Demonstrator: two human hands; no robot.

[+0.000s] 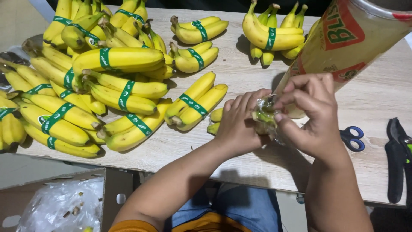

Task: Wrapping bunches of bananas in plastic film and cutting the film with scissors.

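Head view | left hand [238, 122] and right hand [310, 112] both clamped on plastic-wrapped banana stem [265, 115] between them

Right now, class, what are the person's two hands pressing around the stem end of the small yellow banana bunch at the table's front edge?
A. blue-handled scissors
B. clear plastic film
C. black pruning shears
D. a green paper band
B: both the left hand and the right hand pinch crinkled clear plastic film around the stem end of the small yellow banana bunch, while the blue-handled scissors lie untouched beside them.
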